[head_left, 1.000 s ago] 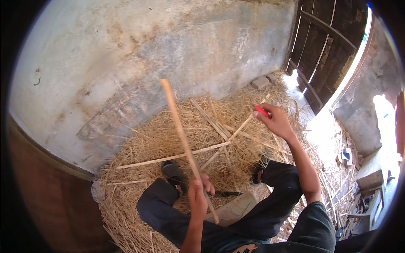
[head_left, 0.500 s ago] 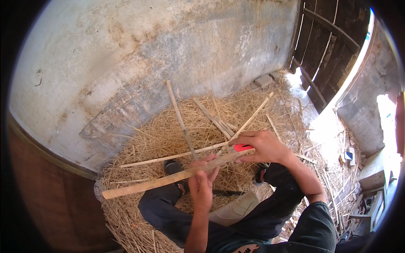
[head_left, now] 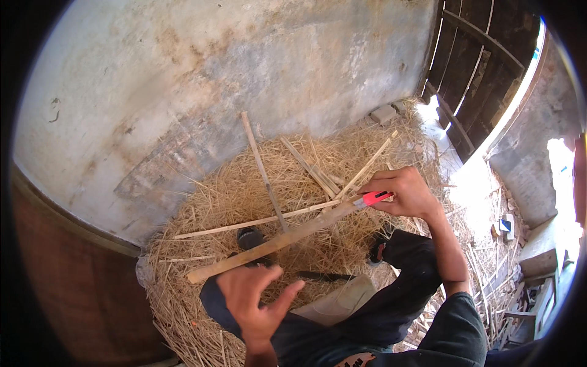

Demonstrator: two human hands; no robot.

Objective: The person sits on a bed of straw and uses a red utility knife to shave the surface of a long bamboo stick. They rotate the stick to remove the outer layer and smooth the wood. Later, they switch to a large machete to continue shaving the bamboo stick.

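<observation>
My right hand (head_left: 403,192) grips a pink-handled knife (head_left: 374,197) against the end of a long split bamboo strip (head_left: 275,243); my left hand (head_left: 257,300) hovers spread and empty just below it, over the straw heap (head_left: 208,202)

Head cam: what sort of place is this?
Probably a rural shed or barn corner. A pile of loose straw lies against a rough plastered wall, with a dark plank door at right. The right hand holds a bamboo strip and a red-handled tool; the left hand is open.
</observation>
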